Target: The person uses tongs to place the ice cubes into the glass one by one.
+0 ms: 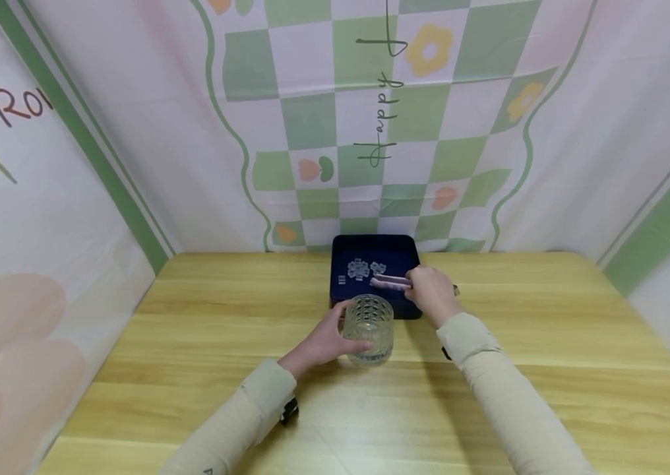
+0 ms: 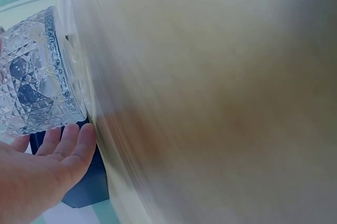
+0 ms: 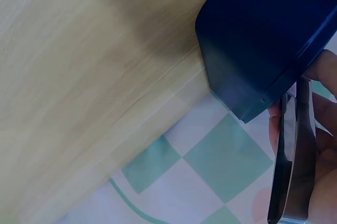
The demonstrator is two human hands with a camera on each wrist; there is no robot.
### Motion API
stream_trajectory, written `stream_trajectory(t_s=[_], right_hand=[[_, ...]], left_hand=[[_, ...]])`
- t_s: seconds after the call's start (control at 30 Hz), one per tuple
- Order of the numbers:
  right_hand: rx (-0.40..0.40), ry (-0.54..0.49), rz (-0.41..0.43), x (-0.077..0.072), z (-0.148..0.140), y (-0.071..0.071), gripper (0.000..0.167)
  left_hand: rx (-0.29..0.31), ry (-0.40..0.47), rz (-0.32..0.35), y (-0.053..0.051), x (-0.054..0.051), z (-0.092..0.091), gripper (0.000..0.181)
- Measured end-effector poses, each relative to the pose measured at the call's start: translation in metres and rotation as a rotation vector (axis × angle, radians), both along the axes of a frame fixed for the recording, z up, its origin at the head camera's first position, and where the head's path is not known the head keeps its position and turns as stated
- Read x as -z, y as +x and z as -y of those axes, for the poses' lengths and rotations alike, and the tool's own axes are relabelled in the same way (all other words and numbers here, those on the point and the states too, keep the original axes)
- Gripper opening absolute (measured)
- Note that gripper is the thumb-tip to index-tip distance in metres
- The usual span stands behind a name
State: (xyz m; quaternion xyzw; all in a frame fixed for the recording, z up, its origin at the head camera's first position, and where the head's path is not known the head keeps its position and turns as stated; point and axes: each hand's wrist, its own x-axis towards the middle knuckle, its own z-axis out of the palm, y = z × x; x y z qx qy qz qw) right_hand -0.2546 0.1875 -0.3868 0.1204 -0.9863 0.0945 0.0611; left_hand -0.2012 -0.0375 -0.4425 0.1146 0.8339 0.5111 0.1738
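Observation:
My left hand (image 1: 326, 340) holds a clear cut-pattern glass (image 1: 370, 333) from its left side, thumb across the front. In the left wrist view the glass (image 2: 37, 77) shows its diamond texture above the fingers. A dark blue square tray (image 1: 397, 249) stands just beyond it, with several small clear pieces like ice cubes (image 1: 358, 268) lying inside. Over the tray's right side, my right hand (image 1: 432, 293) grips tongs (image 1: 391, 282) whose tips point left, near the pieces. Whether the tips pinch a piece is too small to tell. The right wrist view shows the tongs' metal handle (image 3: 295, 155).
The tray sits at the far edge of a light wooden table (image 1: 240, 297). Behind it hangs a curtain (image 1: 311, 125) with green and white checks, flowers and lettering. Similar fabric hangs at both sides.

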Motion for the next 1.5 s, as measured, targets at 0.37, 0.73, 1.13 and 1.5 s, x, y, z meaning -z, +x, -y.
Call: stream_trajectory(t_s=[0.37, 0.73, 1.13, 1.5], right_hand=[[0.024, -0.047, 0.013, -0.001, -0.003, 0.002, 0.017], [0.039, -0.126, 0.005, -0.014, -0.013, 0.008, 0.03], [-0.034, -0.374, 0.015, -0.034, -0.03, 0.023, 0.033], [-0.123, -0.395, 0.037, -0.044, -0.042, 0.045, 0.032]], left_hand=[[-0.008, 0.001, 0.006, 0.001, 0.0, 0.0, 0.099], [-0.001, 0.007, 0.007, 0.002, -0.001, 0.001, 0.099], [-0.002, 0.006, 0.0, 0.001, -0.001, 0.0, 0.099], [-0.006, 0.005, 0.004, 0.0, 0.0, 0.0, 0.099]])
